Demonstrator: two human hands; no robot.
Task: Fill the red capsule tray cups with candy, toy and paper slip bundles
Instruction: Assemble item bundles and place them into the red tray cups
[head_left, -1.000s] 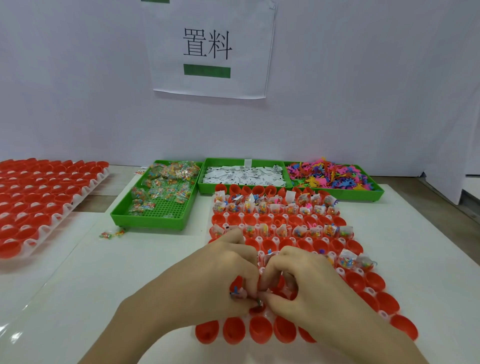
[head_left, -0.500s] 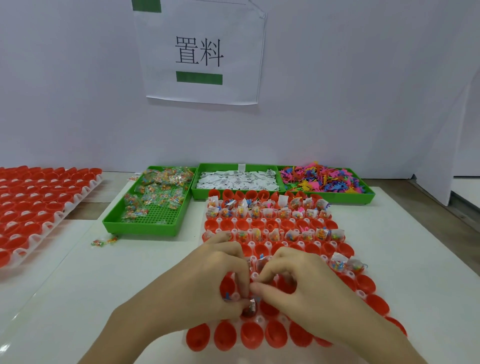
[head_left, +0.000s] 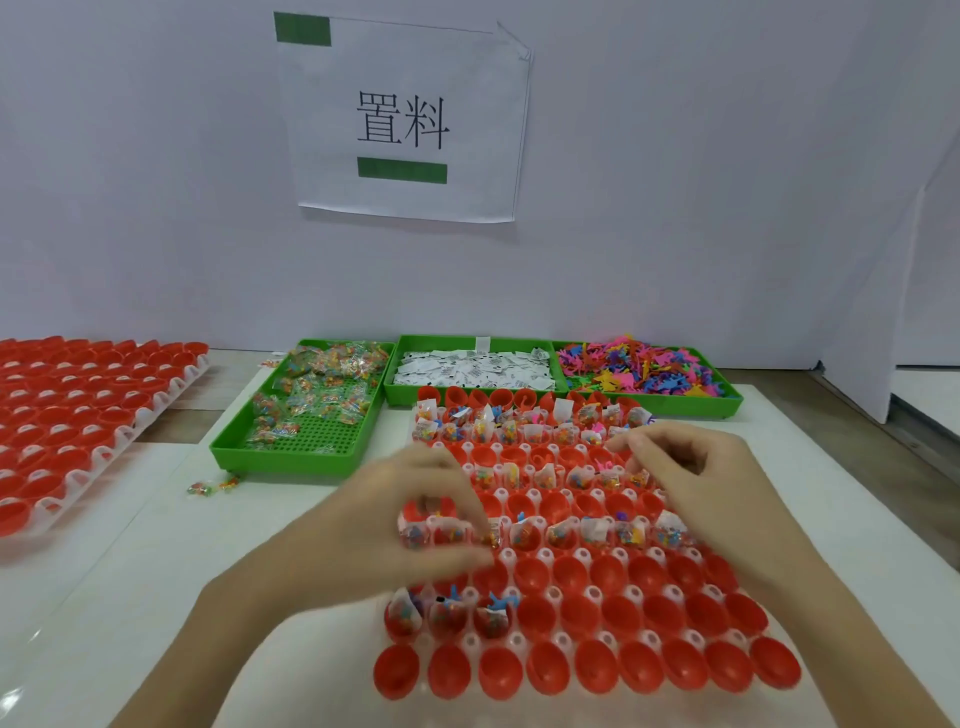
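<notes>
The red capsule tray (head_left: 597, 675) lies in front of me. Its far rows and one middle row hold candy, toy and paper slip bundles. Three near-left cups hold bundles (head_left: 449, 616) too, and the other near cups are bare red. My left hand (head_left: 395, 525) hovers over the tray's left side, blurred, with loosely curled fingers and nothing visible in them. My right hand (head_left: 691, 473) hangs over the right side, its fingers relaxed and holding nothing.
Three green trays stand behind: candy packets (head_left: 317, 410) at left, paper slips (head_left: 472, 370) in the middle, coloured toys (head_left: 644, 366) at right. A second tray of red cups (head_left: 78, 415) sits far left. A stray candy packet (head_left: 210, 487) lies on the white table.
Both hands were pinching a bundle together at a near-left cup. They have let go, lifted and moved apart, and the bundle now sits in the third near-left cup.
</notes>
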